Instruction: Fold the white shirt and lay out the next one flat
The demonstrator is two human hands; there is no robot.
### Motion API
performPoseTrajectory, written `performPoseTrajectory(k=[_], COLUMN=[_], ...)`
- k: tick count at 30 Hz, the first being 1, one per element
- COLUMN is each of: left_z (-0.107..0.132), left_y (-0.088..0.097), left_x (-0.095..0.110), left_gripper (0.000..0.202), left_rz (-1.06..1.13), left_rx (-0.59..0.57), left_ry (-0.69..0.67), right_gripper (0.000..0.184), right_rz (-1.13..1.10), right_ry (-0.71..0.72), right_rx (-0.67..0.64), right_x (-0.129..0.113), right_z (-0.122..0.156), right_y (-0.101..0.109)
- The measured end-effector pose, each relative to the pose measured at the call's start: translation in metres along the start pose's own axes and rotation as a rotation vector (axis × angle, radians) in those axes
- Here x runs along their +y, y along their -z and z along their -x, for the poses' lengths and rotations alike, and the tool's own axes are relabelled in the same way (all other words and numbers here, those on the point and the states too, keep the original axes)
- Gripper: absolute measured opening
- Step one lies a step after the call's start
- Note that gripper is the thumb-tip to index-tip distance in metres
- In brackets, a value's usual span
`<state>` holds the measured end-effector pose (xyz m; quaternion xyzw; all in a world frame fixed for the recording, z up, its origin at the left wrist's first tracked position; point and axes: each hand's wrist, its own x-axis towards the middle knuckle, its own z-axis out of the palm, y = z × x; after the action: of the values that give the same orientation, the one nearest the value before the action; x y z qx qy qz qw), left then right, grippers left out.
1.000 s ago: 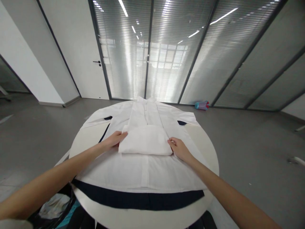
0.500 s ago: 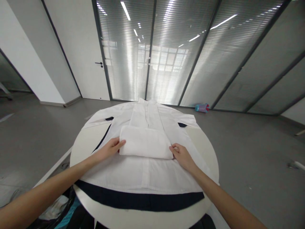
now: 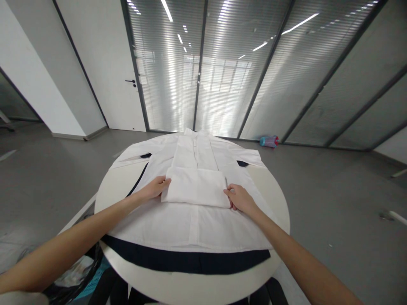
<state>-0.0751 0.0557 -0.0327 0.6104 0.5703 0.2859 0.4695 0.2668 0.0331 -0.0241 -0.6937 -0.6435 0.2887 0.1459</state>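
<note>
A white garment, partly folded point(image 3: 195, 186), lies on top of a larger white garment with dark trim point(image 3: 187, 228) spread over a round white table point(image 3: 190, 288). My left hand point(image 3: 154, 189) grips the left edge of the folded part. My right hand point(image 3: 239, 198) grips its right edge, fingers curled under the cloth. The rest of the folded garment stretches away from me towards its collar point(image 3: 194, 134).
A dark bag or bin with crumpled cloth point(image 3: 76, 275) sits on the floor at the lower left, by the table. A pink-and-blue bottle point(image 3: 269, 141) lies on the grey floor by the glass wall. A white door point(image 3: 104, 67) stands at the left.
The folded part has been pushed a little farther from me along the garment. Both hands moved forward with it and stayed on its side edges.
</note>
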Motion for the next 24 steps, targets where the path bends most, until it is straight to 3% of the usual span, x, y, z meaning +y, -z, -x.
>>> performPoseTrajectory(k=[4, 6, 8, 10, 11, 13, 17, 21, 24], left_z=[-0.011, -0.010, -0.002, 0.009, 0.014, 0.018, 0.003, -0.013, -0.013], left_y=[0.002, 0.005, 0.004, -0.003, -0.010, -0.025, -0.051, -0.054, -0.045], left_x=[0.002, 0.003, 0.005, 0.009, 0.012, 0.016, 0.016, 0.006, -0.001], left_gripper=[0.049, 0.064, 0.071, 0.061, 0.054, 0.048, 0.057, 0.067, 0.077], left_rz=[-0.129, -0.204, -0.329, -0.519, -0.618, -0.781, -0.971, -1.018, -1.000], left_rx=[0.002, 0.113, 0.305, 0.425, 0.413, 0.276, 0.033, -0.018, -0.024], left_ry=[0.005, -0.050, -0.246, -0.477, -0.559, -0.637, -0.635, -0.574, -0.522], right_gripper=[0.022, 0.026, 0.033, 0.038, 0.040, 0.047, 0.069, 0.079, 0.080], right_rz=[0.045, 0.104, 0.175, 0.225, 0.248, 0.305, 0.416, 0.465, 0.477], right_ry=[0.018, 0.075, 0.213, 0.409, 0.505, 0.638, 0.672, 0.626, 0.628], right_rx=[0.025, 0.166, 0.364, 0.474, 0.471, 0.399, 0.181, 0.026, 0.030], right_x=[0.000, 0.001, -0.001, -0.010, -0.017, -0.033, -0.053, -0.045, -0.031], right_z=[0.006, 0.012, 0.019, 0.025, 0.026, 0.024, 0.004, -0.013, -0.017], right_y=[0.002, 0.003, 0.002, -0.004, -0.008, -0.018, -0.040, -0.049, -0.045])
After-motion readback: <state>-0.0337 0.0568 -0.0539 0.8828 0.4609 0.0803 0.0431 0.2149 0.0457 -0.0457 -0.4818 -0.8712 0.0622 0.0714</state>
